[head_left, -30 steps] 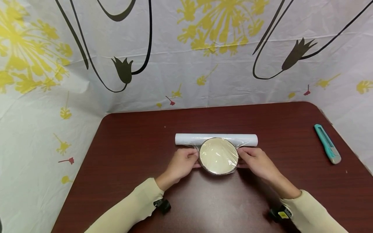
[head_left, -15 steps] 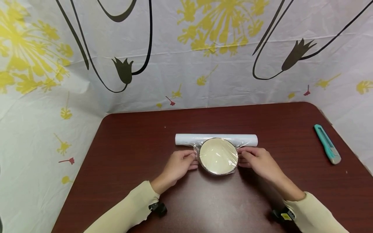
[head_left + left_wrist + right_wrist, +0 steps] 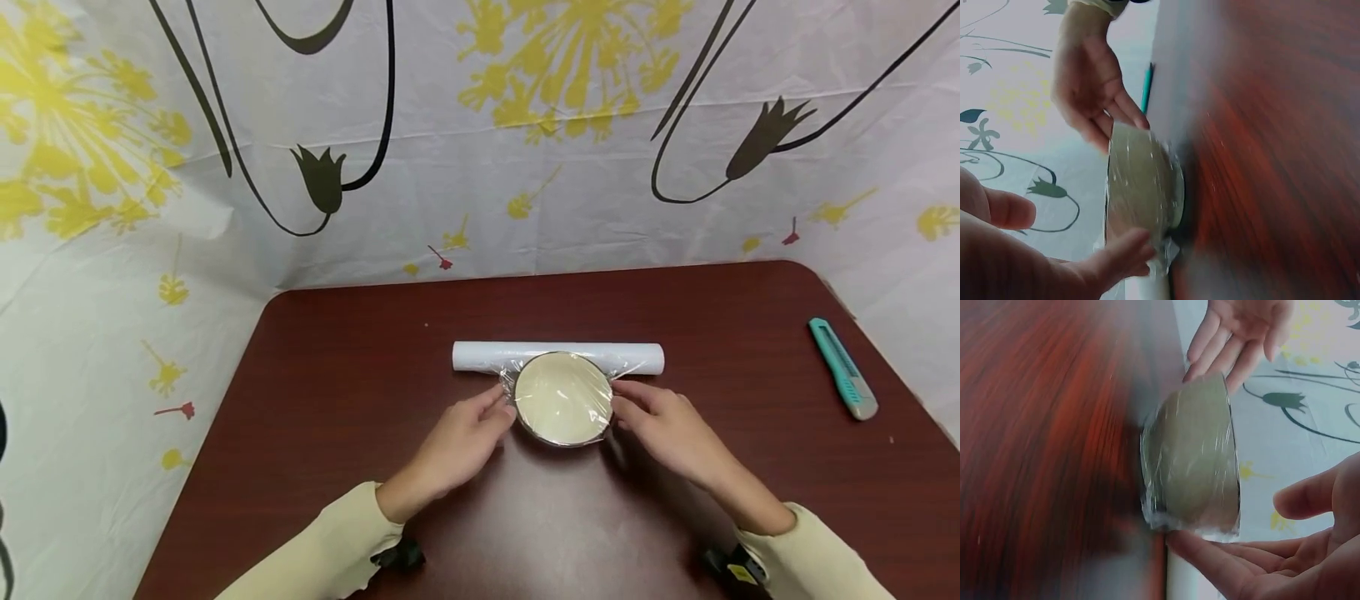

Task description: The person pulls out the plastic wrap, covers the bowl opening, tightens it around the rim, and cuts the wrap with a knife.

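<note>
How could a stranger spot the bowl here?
Start with the dark reddish-brown table; across it lies a long white roll. On the person's side of that roll, between the left hand and the right hand, sits the bowl. Unlike the roll, it is round and cream-coloured, with clear wrap stretched over its top.

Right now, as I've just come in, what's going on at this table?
A person has a bowl covered with clear film. Their left hand and right hand are on either side of it, fingers at the film, neither hand gripping the bowl. The bowl sits upright on the table, with a white roll just behind it; I can't tell whether the film is joined to that roll. A teal cutter lies off to the right, untouched.
</note>
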{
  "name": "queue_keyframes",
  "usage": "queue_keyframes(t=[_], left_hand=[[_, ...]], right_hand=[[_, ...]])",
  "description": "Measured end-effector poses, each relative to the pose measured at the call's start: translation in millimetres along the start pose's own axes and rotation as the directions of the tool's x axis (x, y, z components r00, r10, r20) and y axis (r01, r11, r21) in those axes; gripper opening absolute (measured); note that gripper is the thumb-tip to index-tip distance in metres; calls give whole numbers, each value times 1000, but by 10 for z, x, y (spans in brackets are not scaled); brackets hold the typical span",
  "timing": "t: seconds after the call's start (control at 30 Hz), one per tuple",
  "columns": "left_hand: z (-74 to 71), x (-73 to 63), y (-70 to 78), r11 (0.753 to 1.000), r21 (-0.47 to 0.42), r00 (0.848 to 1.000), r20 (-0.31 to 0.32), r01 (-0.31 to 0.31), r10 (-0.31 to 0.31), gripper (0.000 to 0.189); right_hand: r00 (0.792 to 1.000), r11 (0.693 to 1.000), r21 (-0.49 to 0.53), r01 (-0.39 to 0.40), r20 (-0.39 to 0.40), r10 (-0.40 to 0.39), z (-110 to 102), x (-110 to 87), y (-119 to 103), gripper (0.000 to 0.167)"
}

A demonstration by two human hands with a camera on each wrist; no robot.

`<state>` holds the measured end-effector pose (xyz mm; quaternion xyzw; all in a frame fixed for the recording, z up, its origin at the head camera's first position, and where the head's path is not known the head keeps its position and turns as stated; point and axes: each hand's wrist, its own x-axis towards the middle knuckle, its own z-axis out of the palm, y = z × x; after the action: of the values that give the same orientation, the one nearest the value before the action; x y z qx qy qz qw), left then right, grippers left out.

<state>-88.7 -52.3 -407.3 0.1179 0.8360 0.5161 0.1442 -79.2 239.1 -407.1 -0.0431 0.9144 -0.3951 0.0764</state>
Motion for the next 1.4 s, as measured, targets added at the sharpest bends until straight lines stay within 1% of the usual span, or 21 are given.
queue_keyframes(t=[0.1,0.17,0.3,0.4,0.43,0.5,0.6,0.63,0.7,0.8,0.9,1.03,1.13,1.17,1.2,1.27,1.33,1.4], left_hand=[[67,19,16,999,-41,999,43,35,-34,64],[112,30,20,997,-57,997,54,49,-46,65],[169,44,26,992,-113,997,60,50,-43,65],[191,55,19,981,-191,998,63,39,-28,64],[197,59,12,971,-236,997,68,42,-27,63],[197,67,3,942,-331,996,80,56,-31,62],[188,81,-19,881,-463,993,103,93,-51,62],[182,85,-25,862,-496,992,109,107,-60,62],[175,95,-43,837,-534,991,118,120,-66,62],[172,105,-70,818,-561,989,131,125,-61,63],[169,107,-89,813,-569,989,141,124,-52,64],[154,103,-104,805,-579,987,152,129,-49,63],[145,107,-113,798,-588,987,154,129,-46,63],[143,107,-115,797,-590,987,153,129,-46,64],[142,107,-117,797,-590,987,150,129,-48,64],[145,102,-122,799,-586,988,143,135,-62,64],[153,96,-125,801,-580,987,139,147,-80,65],[171,90,-134,806,-570,986,137,158,-96,64]], right_hand=[[1000,1000,2,-13,23,13,45,8,-17,57],[999,1000,3,-18,31,18,74,11,-25,60],[999,997,67,-31,46,28,114,17,-36,60],[998,991,129,-47,51,41,141,22,-38,58],[997,987,149,-55,53,47,147,23,-39,58],[996,980,186,-71,61,61,154,25,-38,57],[994,963,254,-87,84,68,155,32,-31,58],[993,956,278,-91,92,68,156,36,-27,58],[991,933,344,-103,113,67,158,41,-17,58],[988,892,433,-127,137,74,157,48,-1,59],[985,856,496,-143,158,73,151,52,21,61],[984,827,544,-138,172,51,130,62,51,62],[984,815,566,-122,178,24,95,78,85,61],[984,816,566,-114,178,13,78,83,95,60],[984,826,556,-96,177,-4,54,88,113,58],[986,850,521,-76,167,-14,-7,92,136,54],[991,888,457,-49,135,-15,-92,100,153,48],[997,939,345,-13,76,-14,-207,119,165,40]])
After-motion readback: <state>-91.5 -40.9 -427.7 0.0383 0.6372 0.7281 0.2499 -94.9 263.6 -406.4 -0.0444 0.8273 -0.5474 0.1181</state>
